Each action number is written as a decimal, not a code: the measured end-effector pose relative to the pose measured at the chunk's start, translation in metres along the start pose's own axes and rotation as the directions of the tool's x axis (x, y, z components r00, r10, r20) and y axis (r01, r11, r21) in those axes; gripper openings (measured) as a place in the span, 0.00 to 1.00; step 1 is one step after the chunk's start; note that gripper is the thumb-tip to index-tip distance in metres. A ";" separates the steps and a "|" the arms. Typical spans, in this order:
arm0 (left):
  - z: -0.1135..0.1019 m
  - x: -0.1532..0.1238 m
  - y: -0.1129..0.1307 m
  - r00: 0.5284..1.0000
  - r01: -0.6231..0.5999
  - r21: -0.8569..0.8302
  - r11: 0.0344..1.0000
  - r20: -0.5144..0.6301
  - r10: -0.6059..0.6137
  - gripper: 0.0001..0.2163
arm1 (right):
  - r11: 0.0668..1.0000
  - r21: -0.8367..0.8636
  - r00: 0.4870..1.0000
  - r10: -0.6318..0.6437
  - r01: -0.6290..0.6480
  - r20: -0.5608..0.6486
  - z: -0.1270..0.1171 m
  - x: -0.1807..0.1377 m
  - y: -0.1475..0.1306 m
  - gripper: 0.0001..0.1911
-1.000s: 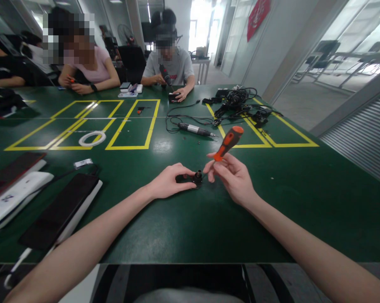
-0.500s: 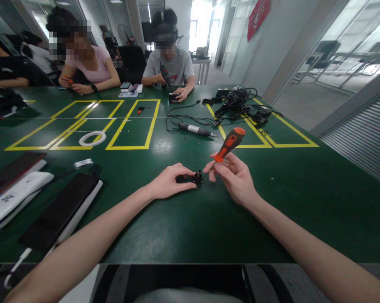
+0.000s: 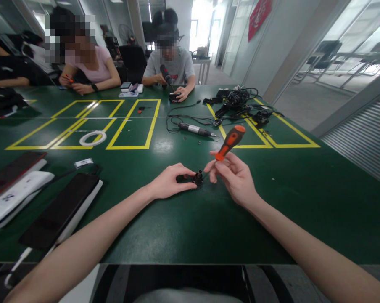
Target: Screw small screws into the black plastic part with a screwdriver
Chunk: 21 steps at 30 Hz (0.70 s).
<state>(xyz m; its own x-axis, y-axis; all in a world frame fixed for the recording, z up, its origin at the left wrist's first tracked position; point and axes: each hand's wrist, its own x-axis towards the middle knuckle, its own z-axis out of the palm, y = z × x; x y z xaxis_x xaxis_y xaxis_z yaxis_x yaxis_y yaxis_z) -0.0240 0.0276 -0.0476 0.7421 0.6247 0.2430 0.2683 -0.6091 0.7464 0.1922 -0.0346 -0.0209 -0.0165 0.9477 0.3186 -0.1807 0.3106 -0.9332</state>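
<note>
My left hand (image 3: 169, 182) is closed over a small black part (image 3: 196, 178) on the green table (image 3: 193, 227), pinning it down with fingers and thumb. My right hand (image 3: 232, 176) grips an orange-and-black screwdriver (image 3: 230, 142), handle tilted up and to the right, with its tip pointing down at the black part. The blade itself is mostly hidden by my fingers.
An electric screwdriver (image 3: 194, 129) and a tangle of black cables (image 3: 240, 105) lie beyond my hands. A tape ring (image 3: 92, 138) sits inside the yellow lines. Dark phones on white trays (image 3: 56, 210) lie at left. Other people (image 3: 169, 63) work at the far side.
The screwdriver handle has shifted a little between frames while its tip stays at the black part. My left hand has not moved.
</note>
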 end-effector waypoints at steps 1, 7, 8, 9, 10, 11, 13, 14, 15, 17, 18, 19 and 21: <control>0.000 0.000 0.000 1.000 0.002 0.002 1.000 0.001 -0.002 0.14 | 1.000 0.006 1.000 0.000 0.000 -0.003 0.000 0.000 0.000 0.19; -0.001 0.000 0.002 1.000 0.019 0.006 1.000 0.018 -0.019 0.14 | 0.992 -0.123 0.998 -0.020 0.013 -0.057 -0.002 -0.001 0.001 0.17; -0.001 0.000 0.002 1.000 0.018 0.005 1.000 0.016 -0.018 0.14 | 0.991 -0.136 0.998 -0.025 0.016 -0.061 -0.003 0.000 0.000 0.17; -0.001 0.000 0.002 1.000 0.017 0.002 1.000 0.016 -0.017 0.14 | 0.989 -0.145 0.998 -0.026 0.016 -0.064 -0.003 0.000 0.000 0.17; -0.001 0.000 0.002 1.000 0.017 -0.002 1.000 0.015 -0.017 0.14 | 0.989 -0.149 0.997 -0.026 0.016 -0.066 -0.003 0.000 -0.001 0.17; -0.001 0.000 0.002 1.000 0.016 -0.005 1.000 0.013 -0.015 0.14 | 0.989 -0.147 0.997 -0.024 0.014 -0.067 -0.003 0.001 -0.001 0.17; 0.000 0.000 0.002 1.000 0.015 -0.007 1.000 0.007 -0.015 0.14 | 0.992 -0.124 0.998 -0.021 0.013 -0.061 -0.003 0.001 -0.002 0.16; 0.000 0.000 0.001 1.000 0.015 -0.006 1.000 0.004 -0.015 0.14 | 0.994 -0.104 0.999 -0.020 0.015 -0.051 -0.002 0.001 -0.002 0.16; 0.000 0.000 0.001 1.000 0.017 -0.003 1.000 0.003 -0.017 0.14 | 0.997 -0.080 0.999 -0.022 0.019 -0.036 -0.002 0.000 -0.002 0.16; -0.001 0.000 0.001 1.000 0.020 0.005 1.000 0.003 -0.020 0.13 | 0.999 -0.044 1.000 -0.027 0.026 -0.006 -0.001 -0.001 -0.002 0.16; -0.001 0.000 0.001 1.000 0.021 0.007 1.000 0.006 -0.021 0.13 | 0.999 -0.040 1.000 -0.028 0.028 0.004 -0.001 -0.001 -0.002 0.15; -0.001 0.000 0.001 1.000 0.021 0.006 1.000 0.008 -0.021 0.13 | 0.999 -0.047 1.000 -0.027 0.028 0.008 0.000 -0.002 -0.002 0.15; -0.001 0.000 0.001 1.000 0.016 -0.002 1.000 0.009 -0.016 0.13 | 0.997 -0.080 1.000 -0.020 0.020 0.005 -0.001 -0.003 -0.002 0.15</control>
<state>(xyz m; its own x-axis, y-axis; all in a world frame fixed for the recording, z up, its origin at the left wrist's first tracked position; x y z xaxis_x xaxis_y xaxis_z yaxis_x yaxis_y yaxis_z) -0.0238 0.0275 -0.0461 0.7429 0.6304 0.2254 0.2792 -0.5977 0.7516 0.1932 -0.0384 -0.0202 -0.0174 0.9411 0.3376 -0.1018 0.3342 -0.9370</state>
